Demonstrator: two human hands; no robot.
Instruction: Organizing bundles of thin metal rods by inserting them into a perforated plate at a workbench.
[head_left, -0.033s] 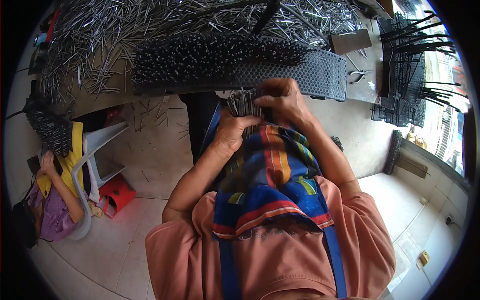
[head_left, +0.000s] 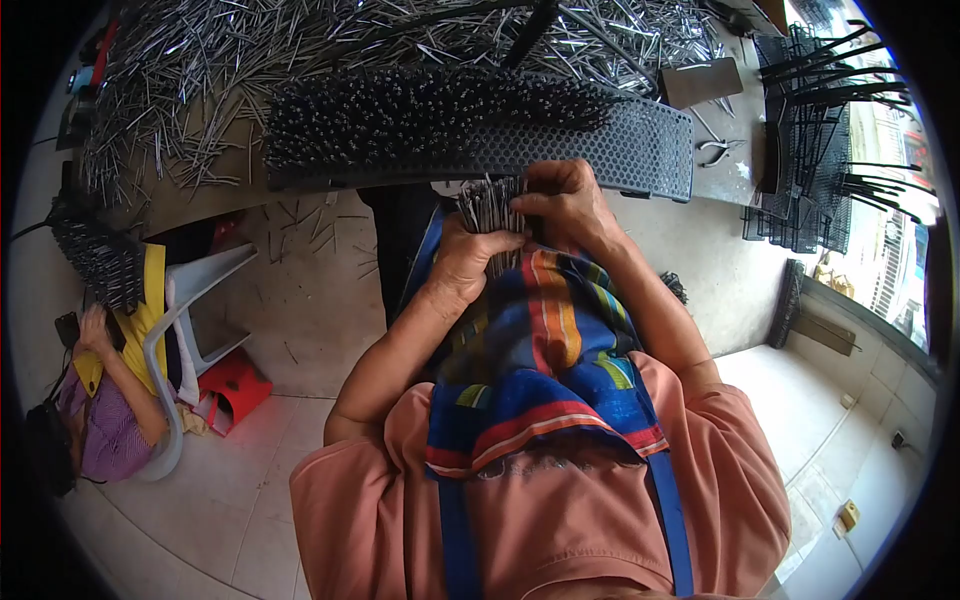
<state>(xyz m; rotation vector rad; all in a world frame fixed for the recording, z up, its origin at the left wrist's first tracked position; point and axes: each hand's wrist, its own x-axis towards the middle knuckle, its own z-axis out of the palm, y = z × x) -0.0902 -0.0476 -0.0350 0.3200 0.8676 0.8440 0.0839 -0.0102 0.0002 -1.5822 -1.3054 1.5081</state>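
A thick bundle of thin metal rods (head_left: 491, 207) stands roughly upright in my left hand (head_left: 463, 258), whose fingers and thumb wrap round it. My right hand (head_left: 572, 205) is at the bundle's right side, fingers curled and thumb pressed in near the rods; whatever lies in that pinch is too small to make out. Just beyond both hands lies a long, dark perforated panel (head_left: 640, 150). Dense dark upright pieces (head_left: 390, 115) fill its left and back part, while bare holes show at the right and along the front.
Loose metal rods (head_left: 190, 110) cover much of the worktable (head_left: 215, 200). Pliers (head_left: 715, 152) and a flat brown plate (head_left: 703, 83) lie to the right, near stacked black racks (head_left: 800, 150). At the left, another person (head_left: 118, 420) sits by a grey chair (head_left: 165, 350) and a red bag (head_left: 235, 390).
My right hand's fingers have shifted slightly down and to the right beside the rods. My left hand keeps its hold on the bundle.
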